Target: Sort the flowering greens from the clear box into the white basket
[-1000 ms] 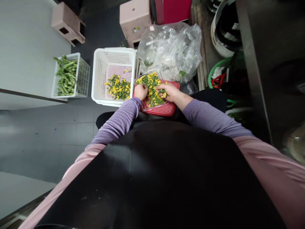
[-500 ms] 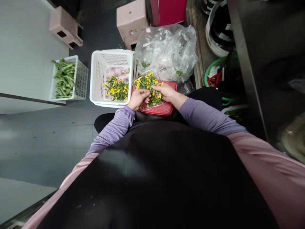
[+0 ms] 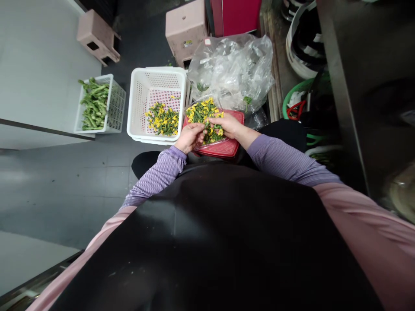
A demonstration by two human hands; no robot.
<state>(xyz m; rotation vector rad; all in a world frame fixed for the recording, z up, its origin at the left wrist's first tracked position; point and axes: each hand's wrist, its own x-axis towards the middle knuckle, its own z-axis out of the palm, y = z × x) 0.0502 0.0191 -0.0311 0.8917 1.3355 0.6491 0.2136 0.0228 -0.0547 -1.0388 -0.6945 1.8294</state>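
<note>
Green stems with yellow flowers (image 3: 199,111) lie in clear plastic on a red surface (image 3: 223,149) in front of me. Over this pile my left hand (image 3: 190,137) is closed, fingertips pinched at a stem. My right hand (image 3: 227,124) is closed on flowering stems, its thumb stretched toward the left fingertips. Both hands nearly touch. Just left of them stands a white perforated basket (image 3: 138,103), with more yellow-flowered stems (image 3: 163,119) heaped on its bottom.
Crumpled clear plastic bags (image 3: 231,69) lie beyond the pile. At the left is a white basket (image 3: 117,106) of thick green stems (image 3: 94,103). Pink stools (image 3: 186,28) stand behind. A green basket (image 3: 289,97) and a metal edge (image 3: 343,86) are at the right.
The whole view has shifted, so things appear slightly farther right. Both hands stay over the flower pile with their fingers close together.
</note>
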